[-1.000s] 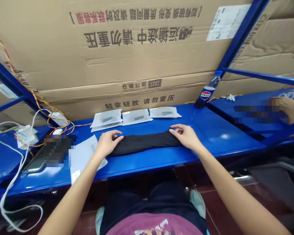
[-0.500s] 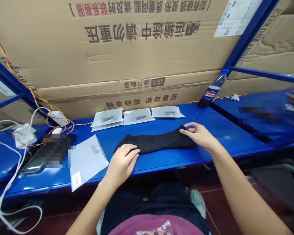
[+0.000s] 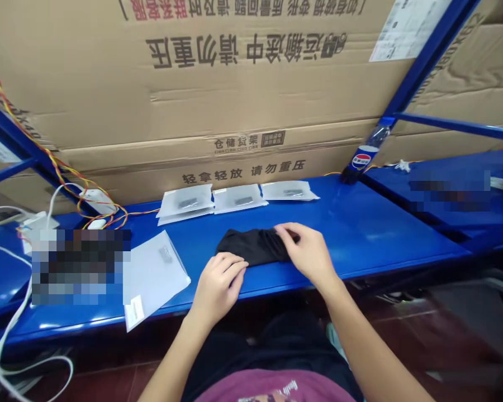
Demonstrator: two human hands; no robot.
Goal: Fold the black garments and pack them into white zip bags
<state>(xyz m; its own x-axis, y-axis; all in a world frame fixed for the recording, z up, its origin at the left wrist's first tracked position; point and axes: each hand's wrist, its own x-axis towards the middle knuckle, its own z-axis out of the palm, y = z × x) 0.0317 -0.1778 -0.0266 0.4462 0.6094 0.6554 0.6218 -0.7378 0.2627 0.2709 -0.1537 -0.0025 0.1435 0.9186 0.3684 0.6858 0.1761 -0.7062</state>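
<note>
A black folded cloth, like a sock, lies on the blue shelf in front of me. My right hand pinches its right end, which is doubled over onto the rest. My left hand rests with fingers curled at the cloth's left front edge, pressing on it.
A clear plastic bag lies left of the cloth; three filled bags line the back by the cardboard boxes. A cola bottle leans at the blue post. Cables and a white adapter sit at the left.
My right hand has carried the cloth's right end leftward, folding it to about half its length. My left hand moved from the cloth's left tip to its front edge.
</note>
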